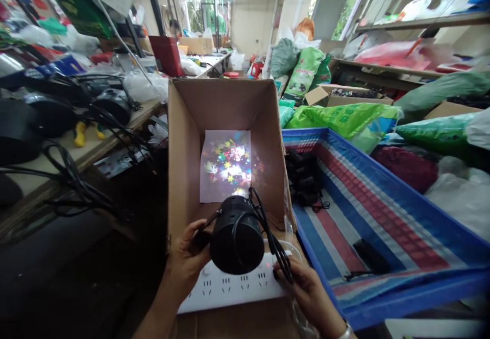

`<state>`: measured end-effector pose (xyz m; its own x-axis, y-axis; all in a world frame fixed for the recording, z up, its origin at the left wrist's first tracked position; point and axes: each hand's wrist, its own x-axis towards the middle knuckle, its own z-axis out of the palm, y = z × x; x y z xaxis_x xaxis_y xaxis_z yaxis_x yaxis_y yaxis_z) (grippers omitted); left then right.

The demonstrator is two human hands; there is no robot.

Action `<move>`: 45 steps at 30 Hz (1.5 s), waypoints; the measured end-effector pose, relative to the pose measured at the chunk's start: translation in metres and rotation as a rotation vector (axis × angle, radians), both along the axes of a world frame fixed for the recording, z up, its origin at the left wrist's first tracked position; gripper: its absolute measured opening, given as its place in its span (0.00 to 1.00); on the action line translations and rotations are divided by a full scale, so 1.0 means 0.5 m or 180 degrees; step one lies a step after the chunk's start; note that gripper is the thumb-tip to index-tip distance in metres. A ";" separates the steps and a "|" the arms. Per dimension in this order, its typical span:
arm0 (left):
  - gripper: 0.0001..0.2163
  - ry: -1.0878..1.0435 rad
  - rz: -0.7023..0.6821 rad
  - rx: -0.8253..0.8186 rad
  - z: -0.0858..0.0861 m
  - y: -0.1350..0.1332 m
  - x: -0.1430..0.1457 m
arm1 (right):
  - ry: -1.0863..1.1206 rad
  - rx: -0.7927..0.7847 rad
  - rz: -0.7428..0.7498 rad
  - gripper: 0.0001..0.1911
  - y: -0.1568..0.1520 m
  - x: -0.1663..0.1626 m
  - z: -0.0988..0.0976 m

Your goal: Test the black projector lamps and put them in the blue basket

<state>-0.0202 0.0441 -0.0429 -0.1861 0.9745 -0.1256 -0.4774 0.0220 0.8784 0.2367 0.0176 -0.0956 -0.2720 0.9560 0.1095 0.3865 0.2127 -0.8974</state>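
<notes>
At nine o'clock a desk [88,147] runs along the left wall, crowded with black round lamps [111,105] and a tangle of black cables [72,175]; whether those have been through the box cannot be told.

At the centre stands an open cardboard box [184,140] on its side, mouth toward the wearer. A white sheet of paper [225,165] lies on its back wall at twelve o'clock from the hands, and a pattern of coloured stars and spots glows on it. By my reading, the lamp is powered and throwing its picture, so the check of this unit looks well along.

The left hand [189,257] is curled around the left flank of a black projector lamp [236,237], holding it with its lens facing into the box. Just below it, at six o'clock, lies a white power strip [229,285].

The right hand [306,288] pinches the lamp's black cord [273,237] at the strip's right end, fingers closed on it near a small red light. The plug itself is hidden, so I cannot tell whether it is seated.

At three o'clock a blue tray [383,308] lined with striped cloth holds a heap of black parts [304,178] at its far end and one flat black piece [369,257] nearer. What seems left is unplugging this lamp and setting it aside.
</notes>
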 end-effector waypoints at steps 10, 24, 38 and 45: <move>0.18 0.0221 -0.0219 0.0266 -0.043 -0.012 -0.015 | 0.0169 -0.0100 -0.0126 0.09 0.002 0.006 -0.023; 0.15 0.0661 -0.0473 0.0327 -0.057 -0.026 -0.010 | -0.0260 0.0286 -0.0207 0.09 0.006 0.005 -0.024; 0.15 0.4600 0.0026 0.2228 -0.019 -0.087 0.075 | 0.1698 -0.1181 -0.0749 0.49 -0.060 -0.048 0.073; 0.23 0.4700 -0.0060 0.2139 0.000 -0.129 0.100 | 0.1357 -0.0745 -0.0801 0.38 -0.056 -0.032 0.059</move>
